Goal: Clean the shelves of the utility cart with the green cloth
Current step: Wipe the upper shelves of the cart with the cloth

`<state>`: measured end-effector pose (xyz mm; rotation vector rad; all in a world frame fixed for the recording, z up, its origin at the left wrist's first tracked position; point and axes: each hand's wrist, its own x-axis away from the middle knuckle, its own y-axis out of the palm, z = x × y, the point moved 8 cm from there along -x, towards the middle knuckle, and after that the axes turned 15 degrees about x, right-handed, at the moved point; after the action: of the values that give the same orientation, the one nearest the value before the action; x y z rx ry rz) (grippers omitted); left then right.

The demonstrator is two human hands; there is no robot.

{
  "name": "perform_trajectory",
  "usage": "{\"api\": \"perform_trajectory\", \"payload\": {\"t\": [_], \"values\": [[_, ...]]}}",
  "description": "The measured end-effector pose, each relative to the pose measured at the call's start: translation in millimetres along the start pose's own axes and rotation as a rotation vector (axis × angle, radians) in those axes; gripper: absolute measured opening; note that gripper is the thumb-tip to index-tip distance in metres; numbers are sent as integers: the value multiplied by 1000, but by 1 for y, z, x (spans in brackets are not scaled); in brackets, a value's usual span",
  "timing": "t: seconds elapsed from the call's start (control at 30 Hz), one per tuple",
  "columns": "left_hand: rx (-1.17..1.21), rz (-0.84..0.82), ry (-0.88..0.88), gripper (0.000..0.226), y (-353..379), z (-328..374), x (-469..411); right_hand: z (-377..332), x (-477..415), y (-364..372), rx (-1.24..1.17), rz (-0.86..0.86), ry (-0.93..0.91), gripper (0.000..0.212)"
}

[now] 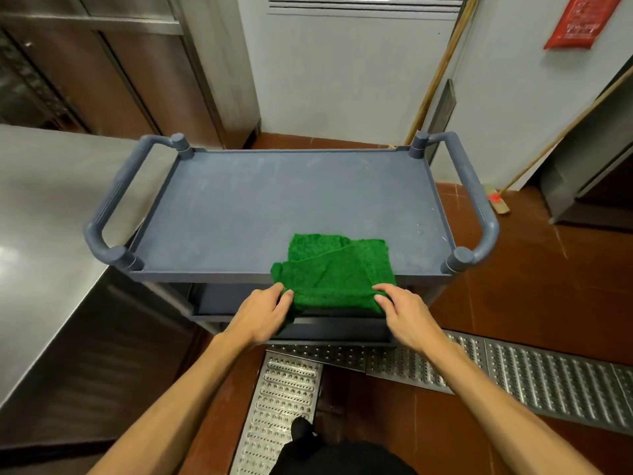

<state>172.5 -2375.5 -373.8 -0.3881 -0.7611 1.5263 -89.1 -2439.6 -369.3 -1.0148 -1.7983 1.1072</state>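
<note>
A grey-blue utility cart (239,200) stands in front of me, its top shelf flat and dusty, with a looped handle at each end. A folded green cloth (335,272) lies on the near right part of that shelf and hangs over the front rim. My left hand (263,310) pinches the cloth's near left corner. My right hand (400,310) pinches its near right corner. Lower shelves (222,299) show only partly, under the top one.
A steel counter (44,217) runs along the left, close to the cart's left handle (109,207). Broom handles (442,70) lean on the wall behind the right end. Metal drain grates (513,371) cross the red tile floor by my feet.
</note>
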Motion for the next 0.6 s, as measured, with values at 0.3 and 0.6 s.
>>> {"api": "perform_trajectory", "payload": {"t": [0.3, 0.6], "values": [[55, 129, -94, 38, -8, -3, 61, -19, 25, -6, -44, 52, -141, 31], [186, 316, -239, 30, -38, -50, 145, -87, 44, 15, -124, 36, -339, 24]]}}
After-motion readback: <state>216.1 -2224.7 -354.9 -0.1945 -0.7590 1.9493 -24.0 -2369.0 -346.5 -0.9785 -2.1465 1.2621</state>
